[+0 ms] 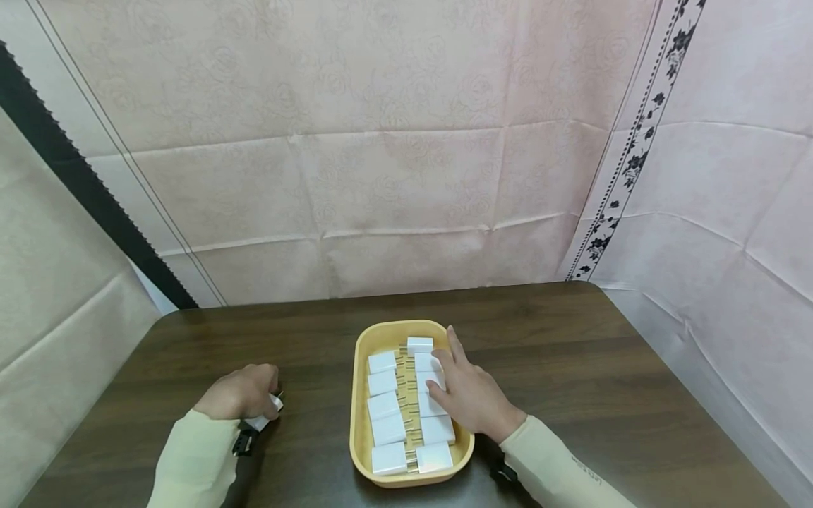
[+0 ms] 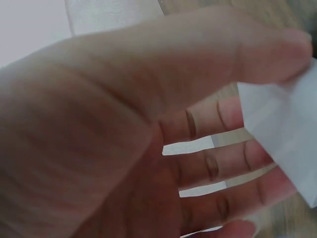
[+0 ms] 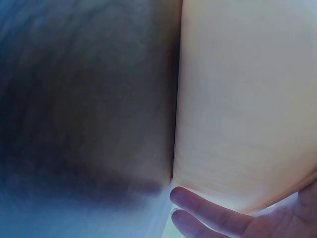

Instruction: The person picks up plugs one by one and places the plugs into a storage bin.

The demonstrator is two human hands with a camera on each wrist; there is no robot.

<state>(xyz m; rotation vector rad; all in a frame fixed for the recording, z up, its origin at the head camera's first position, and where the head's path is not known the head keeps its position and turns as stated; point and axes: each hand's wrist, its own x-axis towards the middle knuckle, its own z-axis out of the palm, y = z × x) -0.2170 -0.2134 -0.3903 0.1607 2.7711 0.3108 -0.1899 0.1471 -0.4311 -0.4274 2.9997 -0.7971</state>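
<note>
My left hand (image 1: 244,391) is over the left part of the table, pinching a white plug adapter (image 1: 259,422) between thumb and fingers. In the left wrist view the thumb lies along one side of this smooth white block (image 2: 280,131), with the fingers behind it. My right hand (image 1: 473,395) reaches over the right rim of a yellow tray (image 1: 353,423), its fingers spread above the right-hand row of white plug adapters (image 1: 437,429). Whether the fingertips touch an adapter cannot be made out. In the right wrist view, the fingers (image 3: 213,213) appear beside the tray's wall (image 3: 242,99).
Inside the tray, a second row of white adapters (image 1: 384,406) lines the left side, metal prongs pointing to the middle. The tray stands on a dark wooden table (image 1: 571,367). Pale patterned cloth (image 1: 394,176) hangs behind and on both sides.
</note>
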